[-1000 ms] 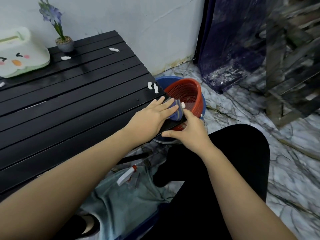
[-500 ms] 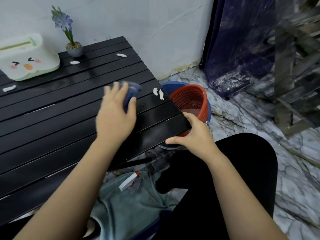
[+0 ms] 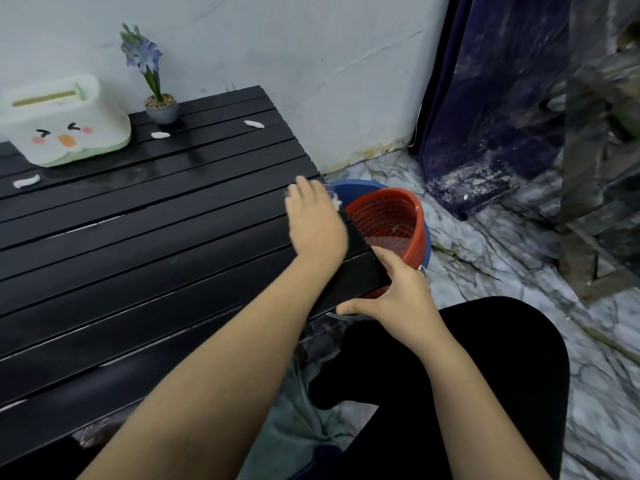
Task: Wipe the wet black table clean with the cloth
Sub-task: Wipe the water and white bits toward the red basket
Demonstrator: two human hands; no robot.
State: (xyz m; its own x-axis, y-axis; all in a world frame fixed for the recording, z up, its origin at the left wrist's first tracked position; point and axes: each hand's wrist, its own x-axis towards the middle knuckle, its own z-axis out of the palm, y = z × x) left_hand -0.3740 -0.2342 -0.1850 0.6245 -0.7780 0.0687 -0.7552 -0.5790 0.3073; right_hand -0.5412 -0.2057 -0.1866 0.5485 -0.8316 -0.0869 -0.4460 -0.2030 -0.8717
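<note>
Left hand swept back to table edge, flat on cloth; right hand grips corner.

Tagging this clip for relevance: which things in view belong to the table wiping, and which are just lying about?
Job:
table
cloth, under the left hand
right hand, on the table corner
white scraps
red basket, in the blue basin at the edge

Lying about:
tissue box
flower pot

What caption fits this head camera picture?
Left hand sweeps a cloth along the black table edge above a red basket.
</note>
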